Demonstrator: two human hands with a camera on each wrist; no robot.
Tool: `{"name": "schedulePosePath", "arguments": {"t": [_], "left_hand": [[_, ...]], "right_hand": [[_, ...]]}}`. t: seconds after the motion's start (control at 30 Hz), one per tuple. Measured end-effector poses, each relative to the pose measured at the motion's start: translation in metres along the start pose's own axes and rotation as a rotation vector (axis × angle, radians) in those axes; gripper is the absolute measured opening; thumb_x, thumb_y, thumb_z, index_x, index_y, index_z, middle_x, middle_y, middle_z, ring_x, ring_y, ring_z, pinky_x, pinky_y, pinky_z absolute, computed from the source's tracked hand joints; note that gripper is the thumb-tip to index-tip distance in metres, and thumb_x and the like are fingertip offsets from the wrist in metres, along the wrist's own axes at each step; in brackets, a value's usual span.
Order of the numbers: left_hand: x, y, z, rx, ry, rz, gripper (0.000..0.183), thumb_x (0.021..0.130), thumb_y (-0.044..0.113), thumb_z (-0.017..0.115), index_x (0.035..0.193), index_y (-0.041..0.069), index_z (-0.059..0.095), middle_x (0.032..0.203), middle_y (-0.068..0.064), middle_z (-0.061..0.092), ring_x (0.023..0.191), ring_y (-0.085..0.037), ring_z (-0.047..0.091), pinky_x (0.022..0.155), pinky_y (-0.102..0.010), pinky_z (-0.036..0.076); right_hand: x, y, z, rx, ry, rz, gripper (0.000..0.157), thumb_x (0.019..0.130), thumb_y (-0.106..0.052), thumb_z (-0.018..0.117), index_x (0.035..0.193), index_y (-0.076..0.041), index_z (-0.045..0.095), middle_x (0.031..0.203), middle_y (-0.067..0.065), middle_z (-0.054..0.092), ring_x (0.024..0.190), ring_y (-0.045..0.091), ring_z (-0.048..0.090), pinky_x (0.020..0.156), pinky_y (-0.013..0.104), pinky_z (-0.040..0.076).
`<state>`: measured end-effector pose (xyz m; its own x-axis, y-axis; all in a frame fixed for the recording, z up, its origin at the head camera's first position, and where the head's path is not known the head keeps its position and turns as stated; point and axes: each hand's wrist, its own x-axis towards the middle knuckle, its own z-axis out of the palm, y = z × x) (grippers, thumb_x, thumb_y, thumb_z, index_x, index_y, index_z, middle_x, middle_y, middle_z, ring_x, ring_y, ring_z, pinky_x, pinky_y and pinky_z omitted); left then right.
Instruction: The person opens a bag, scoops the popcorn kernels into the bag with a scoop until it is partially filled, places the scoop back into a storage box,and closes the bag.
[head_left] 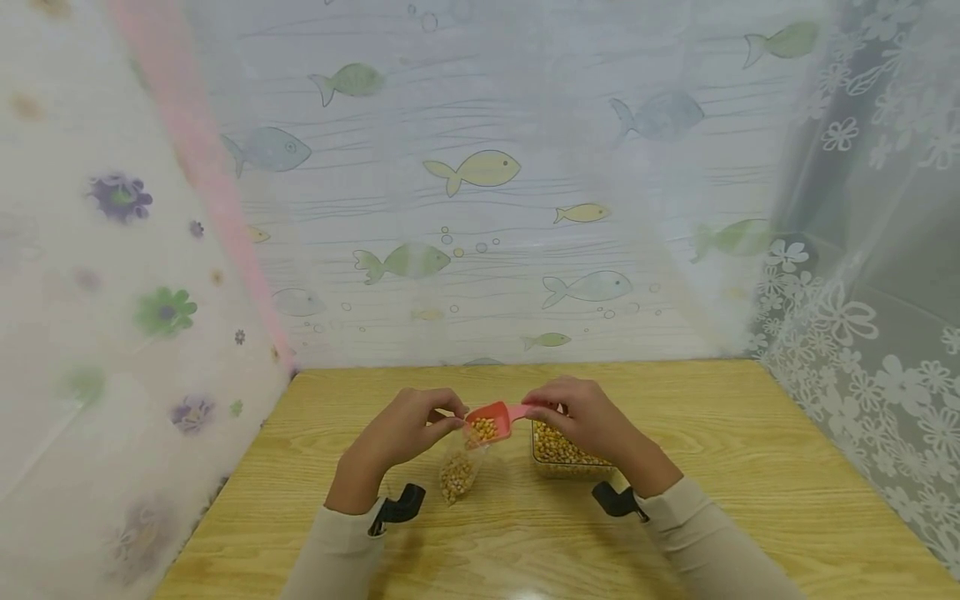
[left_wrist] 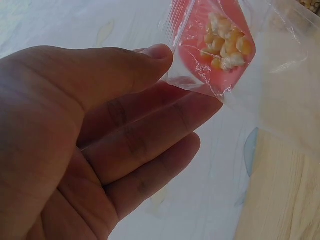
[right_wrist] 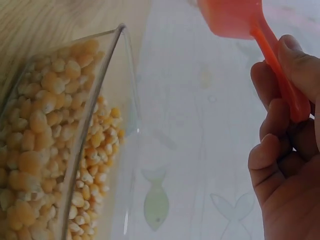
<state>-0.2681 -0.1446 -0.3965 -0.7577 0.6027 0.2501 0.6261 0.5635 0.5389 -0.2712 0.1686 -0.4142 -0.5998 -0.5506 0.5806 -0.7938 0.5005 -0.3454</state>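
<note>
Your left hand (head_left: 399, 433) pinches the bag (head_left: 477, 457) at its mouth; right hand (head_left: 583, 414) grips scoop (head_left: 502, 423) there. Hold lip inside bag; tip gradually.

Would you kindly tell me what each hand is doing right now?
Left hand: closed, pinching the clear bag at its mouth.
Right hand: closed, holding the pink scoop.

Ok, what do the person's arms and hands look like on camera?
The left hand and right hand are bare, without gloves. The left sleeve and right sleeve are plain pale beige. A black, angled fitting juts inward at the left cuff, another at the right.
</note>
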Motion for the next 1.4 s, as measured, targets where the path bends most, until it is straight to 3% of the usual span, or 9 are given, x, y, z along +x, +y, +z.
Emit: {"name": "schedulePosePath", "arguments": {"t": [0.2,0.33,0.5,0.73,1.13,1.4], "left_hand": [[-0.001,-0.001,0.0,0.013,-0.002,0.001,0.007,0.103,0.021,0.067,0.109,0.019,0.072,0.111,0.004,0.074,0.1,-0.015,0.077,0.087,-0.033,0.062],[0.0,0.0,-0.001,0.011,-0.001,-0.01,0.007,0.103,0.021,0.067,0.108,0.02,0.072,0.112,0.004,0.074,0.099,-0.014,0.077,0.087,-0.032,0.062],[0.0,0.002,-0.002,0.009,-0.006,-0.013,0.008,0.103,0.02,0.068,0.109,0.017,0.072,0.114,0.001,0.074,0.099,-0.015,0.077,0.087,-0.032,0.062],[0.0,0.005,-0.003,0.008,-0.002,-0.026,0.007,0.101,0.018,0.07,0.108,0.021,0.072,0.115,0.002,0.074,0.099,-0.015,0.077,0.088,-0.031,0.062],[-0.001,0.002,-0.002,0.008,0.002,-0.014,0.007,0.102,0.02,0.069,0.108,0.023,0.072,0.117,0.003,0.074,0.099,-0.013,0.077,0.087,-0.03,0.062],[0.0,-0.001,-0.002,0.005,-0.003,0.003,0.01,0.103,0.02,0.067,0.11,0.016,0.072,0.117,0.001,0.075,0.099,-0.014,0.077,0.087,-0.029,0.062]], "right_hand": [[0.007,-0.007,-0.007,-0.048,-0.069,-0.024,0.015,0.097,-0.022,0.075,0.11,-0.017,0.079,0.102,-0.009,0.075,0.088,0.005,0.065,0.073,0.026,0.056],[0.012,-0.014,-0.015,-0.12,-0.117,-0.046,0.013,0.098,-0.023,0.073,0.109,-0.017,0.079,0.101,-0.008,0.073,0.092,0.008,0.064,0.079,0.03,0.057],[0.017,-0.018,-0.024,-0.221,-0.133,-0.119,0.012,0.098,-0.026,0.073,0.105,-0.017,0.078,0.097,-0.008,0.071,0.089,0.01,0.062,0.079,0.03,0.055],[0.027,-0.021,-0.039,-0.304,-0.112,-0.199,0.011,0.096,-0.027,0.075,0.099,-0.017,0.078,0.091,-0.008,0.068,0.082,0.01,0.057,0.074,0.027,0.053],[0.017,-0.017,-0.048,-0.191,-0.093,-0.1,0.015,0.097,-0.025,0.074,0.108,-0.015,0.078,0.097,-0.009,0.07,0.088,0.008,0.058,0.076,0.028,0.054],[-0.008,0.002,-0.044,-0.129,0.055,-0.085,0.017,0.091,-0.016,0.081,0.108,-0.013,0.079,0.098,-0.009,0.073,0.086,0.007,0.06,0.069,0.031,0.054]]}}
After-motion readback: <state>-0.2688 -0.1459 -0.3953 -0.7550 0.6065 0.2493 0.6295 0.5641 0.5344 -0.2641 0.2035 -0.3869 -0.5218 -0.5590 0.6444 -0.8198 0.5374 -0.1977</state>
